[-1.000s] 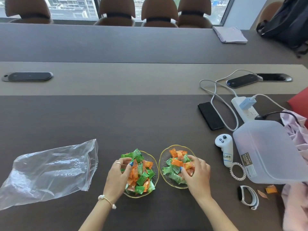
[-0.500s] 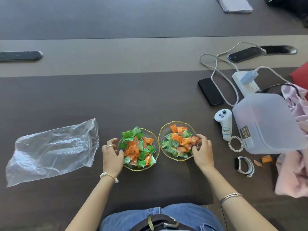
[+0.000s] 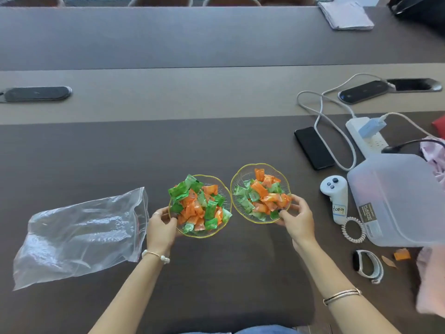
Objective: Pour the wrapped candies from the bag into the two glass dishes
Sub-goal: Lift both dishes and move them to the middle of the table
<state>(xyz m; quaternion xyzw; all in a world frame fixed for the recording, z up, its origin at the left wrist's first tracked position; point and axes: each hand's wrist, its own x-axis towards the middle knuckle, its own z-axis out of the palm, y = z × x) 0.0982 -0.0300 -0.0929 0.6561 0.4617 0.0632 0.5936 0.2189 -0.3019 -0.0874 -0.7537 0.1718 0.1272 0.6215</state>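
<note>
Two gold-rimmed glass dishes stand side by side on the dark table, both heaped with green and orange wrapped candies (image 3: 199,206). My left hand (image 3: 160,227) grips the near-left rim of the left dish (image 3: 218,180). The right dish (image 3: 240,175) is held at its near-right rim by my right hand (image 3: 297,219). A clear plastic zip bag (image 3: 79,233) lies flat and empty-looking to the left of my left hand.
To the right lie a white controller (image 3: 334,196), a coiled hair tie (image 3: 353,229), a translucent plastic container (image 3: 395,198), a wristband (image 3: 367,265), a black phone (image 3: 313,147), a power strip (image 3: 366,137) with cables, and pink cloth (image 3: 431,278). A loose orange candy (image 3: 401,254) sits by the container.
My hands left the candy piles and settled on the outer rims of the two dishes. The view tilted downward and closer.
</note>
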